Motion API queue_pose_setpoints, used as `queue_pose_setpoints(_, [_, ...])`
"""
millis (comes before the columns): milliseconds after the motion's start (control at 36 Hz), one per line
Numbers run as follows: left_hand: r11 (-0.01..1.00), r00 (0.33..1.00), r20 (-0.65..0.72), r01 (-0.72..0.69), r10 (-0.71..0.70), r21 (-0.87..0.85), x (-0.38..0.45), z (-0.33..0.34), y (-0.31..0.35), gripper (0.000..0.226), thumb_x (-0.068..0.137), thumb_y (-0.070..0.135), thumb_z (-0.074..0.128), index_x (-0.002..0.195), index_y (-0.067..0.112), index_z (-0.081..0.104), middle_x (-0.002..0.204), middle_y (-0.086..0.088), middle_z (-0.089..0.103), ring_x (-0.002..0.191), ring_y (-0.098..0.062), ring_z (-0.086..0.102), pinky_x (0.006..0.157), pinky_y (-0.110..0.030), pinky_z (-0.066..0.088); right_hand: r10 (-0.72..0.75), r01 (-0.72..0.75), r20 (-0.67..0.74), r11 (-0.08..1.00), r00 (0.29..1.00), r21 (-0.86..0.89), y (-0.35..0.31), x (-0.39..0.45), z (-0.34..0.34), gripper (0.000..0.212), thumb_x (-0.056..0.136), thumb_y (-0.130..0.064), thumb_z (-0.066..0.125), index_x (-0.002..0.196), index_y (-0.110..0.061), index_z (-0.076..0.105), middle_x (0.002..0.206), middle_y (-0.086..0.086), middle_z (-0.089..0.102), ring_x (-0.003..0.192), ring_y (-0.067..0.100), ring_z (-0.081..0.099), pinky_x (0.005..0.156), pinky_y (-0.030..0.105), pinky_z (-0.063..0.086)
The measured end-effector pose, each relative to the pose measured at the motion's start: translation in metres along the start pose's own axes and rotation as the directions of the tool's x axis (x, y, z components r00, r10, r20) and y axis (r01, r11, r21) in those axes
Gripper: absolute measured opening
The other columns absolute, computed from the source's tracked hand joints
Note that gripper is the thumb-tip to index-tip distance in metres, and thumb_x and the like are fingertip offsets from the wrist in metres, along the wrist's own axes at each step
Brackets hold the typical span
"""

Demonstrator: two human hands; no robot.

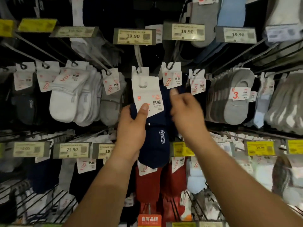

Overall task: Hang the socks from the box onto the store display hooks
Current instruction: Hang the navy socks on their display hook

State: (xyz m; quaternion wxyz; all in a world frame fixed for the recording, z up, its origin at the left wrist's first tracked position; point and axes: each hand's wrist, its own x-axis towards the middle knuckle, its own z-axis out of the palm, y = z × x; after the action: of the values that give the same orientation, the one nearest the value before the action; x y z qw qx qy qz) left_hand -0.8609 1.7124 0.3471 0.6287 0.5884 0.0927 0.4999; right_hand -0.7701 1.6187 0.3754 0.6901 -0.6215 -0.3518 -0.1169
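- A navy sock pack (155,141) with a white header card (147,94) sits at the middle of the display, just below the centre hook (138,61); the card's cut-out hangs under the hook tip, not over it.
- Another white card (140,72) already hangs on that hook, directly behind and above the held one, with the two cards overlapping.
- The left hand (131,133) grasps the pack from its left side: the thumb presses flat on the lower corner of the header card, and the palm wraps the navy fabric behind it.
- The right hand (186,112) is blurred, beside the pack's right edge; its fingers are curled and the thumb points up toward the card, but whether they pinch the sock or only touch it cannot be told.
- A price tag reading 19.90 (134,36) sits above the centre hook.
- White socks (68,99) hang to the left, grey low-cut socks (236,99) to the right.
- Red socks (160,185) hang on the row below, under the held pack.
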Motion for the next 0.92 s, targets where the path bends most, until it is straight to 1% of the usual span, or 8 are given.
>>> queue_pose_setpoints(111, [0.992, 0.996, 0.064, 0.064, -0.057, -0.109, -0.003, 0.01, -0.002, 0.038, 0.096, 0.031, 0.067, 0.131, 0.022, 0.055, 0.114, 0.0, 0.074, 0.105, -0.018, 0.072, 0.091, -0.043, 0.06, 0.024, -0.024, 0.032, 1.0, 0.999, 0.002, 0.001, -0.024, 0.013, 0.046, 0.085, -0.059, 0.064, 0.102, -0.019, 0.051, 0.08, -0.007, 0.06, 0.071, 0.008, 0.059, 0.066, 0.029, 0.051])
queue_pose_setpoints(222, [0.988, 0.993, 0.088, 0.092, -0.081, -0.127, -0.004, 0.014, -0.001, 0.037, 0.096, 0.046, 0.062, 0.128, 0.029, 0.049, 0.11, 0.005, 0.074, 0.102, -0.013, 0.073, 0.09, -0.041, 0.059, 0.031, -0.033, 0.024, 0.996, 0.999, 0.079, 0.006, -0.022, 0.01, 0.044, 0.085, -0.046, 0.072, 0.093, -0.011, 0.048, 0.075, -0.005, 0.056, 0.067, 0.011, 0.055, 0.068, 0.039, 0.052])
queue_pose_setpoints(389, [0.971, 0.989, 0.057, 0.143, -0.134, -0.193, -0.004, 0.014, 0.002, 0.041, 0.097, 0.059, 0.05, 0.12, 0.025, 0.056, 0.108, 0.003, 0.076, 0.105, -0.016, 0.072, 0.091, -0.041, 0.058, 0.014, -0.01, -0.024, 0.986, 1.0, 0.165, 0.013, -0.02, 0.006, 0.031, 0.09, -0.03, 0.071, 0.08, -0.019, 0.044, 0.073, -0.002, 0.048, 0.068, 0.01, 0.047, 0.066, 0.034, 0.045])
queue_pose_setpoints(472, [0.974, 0.994, 0.031, 0.107, -0.103, -0.198, -0.006, 0.016, 0.003, 0.035, 0.099, 0.048, 0.055, 0.124, 0.023, 0.054, 0.105, 0.003, 0.076, 0.094, -0.009, 0.074, 0.076, -0.029, 0.061, 0.098, -0.093, -0.006, 0.962, 0.995, 0.256, 0.013, -0.024, 0.009, 0.034, 0.085, -0.033, 0.076, 0.095, -0.019, 0.047, 0.083, -0.001, 0.053, 0.077, 0.011, 0.056, 0.076, 0.033, 0.051])
queue_pose_setpoints(528, [0.977, 0.998, 0.019, 0.061, -0.058, -0.204, -0.007, 0.017, 0.005, 0.033, 0.098, 0.037, 0.062, 0.126, 0.024, 0.051, 0.107, 0.003, 0.075, 0.091, -0.008, 0.074, 0.071, -0.025, 0.061, 0.171, -0.181, 0.06, 0.934, 0.984, 0.307, 0.013, -0.028, 0.01, 0.051, 0.078, -0.039, 0.081, 0.112, -0.017, 0.05, 0.099, 0.0, 0.063, 0.094, 0.013, 0.066, 0.087, 0.034, 0.056])
queue_pose_setpoints(639, [0.963, 0.999, 0.03, 0.033, -0.025, -0.267, -0.006, 0.016, 0.008, 0.044, 0.092, 0.029, 0.072, 0.132, 0.021, 0.052, 0.114, -0.001, 0.075, 0.1, -0.019, 0.075, 0.078, -0.036, 0.062, 0.219, -0.278, 0.184, 0.865, 0.958, 0.418, 0.011, -0.033, 0.004, 0.039, 0.086, -0.028, 0.076, 0.113, -0.006, 0.06, 0.104, 0.004, 0.075, 0.097, 0.02, 0.072, 0.089, 0.045, 0.058])
queue_pose_setpoints(778, [0.958, 0.994, 0.081, 0.088, -0.068, -0.273, -0.007, 0.017, 0.004, 0.026, 0.099, 0.043, 0.059, 0.12, 0.028, 0.061, 0.108, 0.001, 0.077, 0.1, -0.018, 0.074, 0.086, -0.041, 0.06, 0.186, -0.273, 0.214, 0.81, 0.959, 0.519, 0.005, -0.031, -0.001, 0.025, 0.092, -0.014, 0.068, 0.115, -0.009, 0.058, 0.106, 0.003, 0.075, 0.098, 0.019, 0.073, 0.086, 0.04, 0.059])
queue_pose_setpoints(917, [0.957, 0.996, 0.063, 0.082, -0.067, -0.277, -0.002, 0.014, 0.0, 0.024, 0.104, 0.027, 0.055, 0.128, 0.024, 0.059, 0.114, -0.002, 0.076, 0.106, -0.022, 0.073, 0.092, -0.047, 0.059, 0.189, -0.253, 0.174, 0.81, 0.966, 0.528, 0.01, -0.028, -0.004, 0.022, 0.093, -0.012, 0.067, 0.112, -0.011, 0.057, 0.105, 0.005, 0.075, 0.097, 0.021, 0.073, 0.084, 0.042, 0.06])
